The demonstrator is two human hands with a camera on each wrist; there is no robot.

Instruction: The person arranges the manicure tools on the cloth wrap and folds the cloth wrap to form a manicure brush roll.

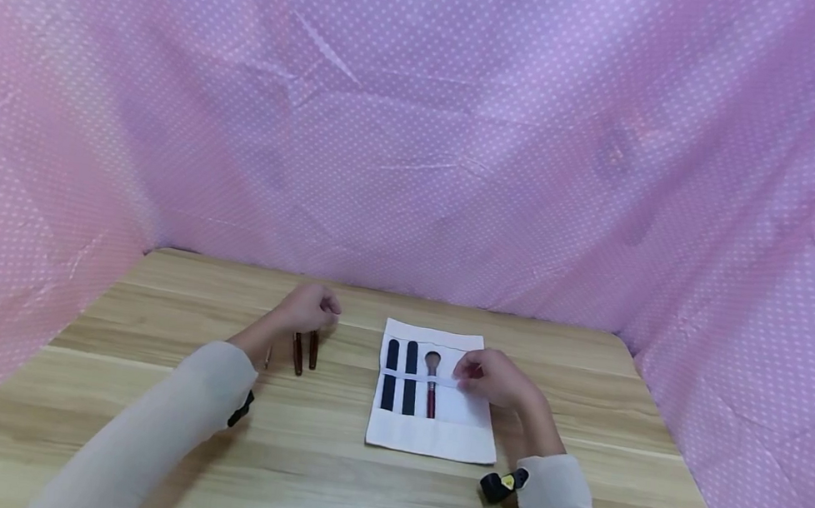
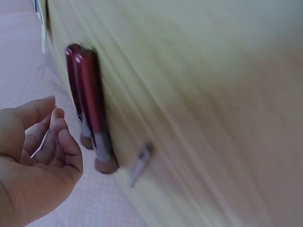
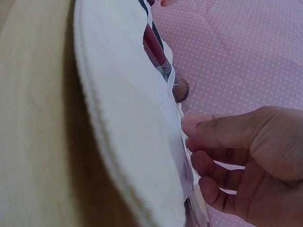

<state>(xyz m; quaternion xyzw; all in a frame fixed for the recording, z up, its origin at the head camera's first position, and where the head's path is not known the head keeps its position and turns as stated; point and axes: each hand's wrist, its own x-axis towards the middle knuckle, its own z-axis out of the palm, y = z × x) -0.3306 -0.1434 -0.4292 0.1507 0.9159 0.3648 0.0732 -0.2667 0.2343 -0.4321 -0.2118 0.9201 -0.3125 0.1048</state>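
Note:
My left hand point(image 1: 308, 307) hovers over the table near two brushes, fingers loosely bent with nothing between them. In the left wrist view the brushes point(image 2: 90, 94) have glossy dark red handles and brown bristles, lying side by side. A small slim greyish item point(image 2: 141, 163) lies near them. My right hand point(image 1: 495, 377) is over the right part of a white cloth brush roll point(image 1: 432, 439), thumb and fingertips pinching its white elastic band point(image 1: 444, 381). Tucked under that band is a red-handled makeup brush point(image 1: 431, 391), its bristles toward the far edge.
Two black flat strips point(image 1: 391, 369) sit in the roll's left slots. The wooden table point(image 1: 321, 479) extends around the roll, and pink dotted cloth point(image 1: 420, 146) hangs behind and at both sides. Each wrist wears a black device point(image 1: 499, 487).

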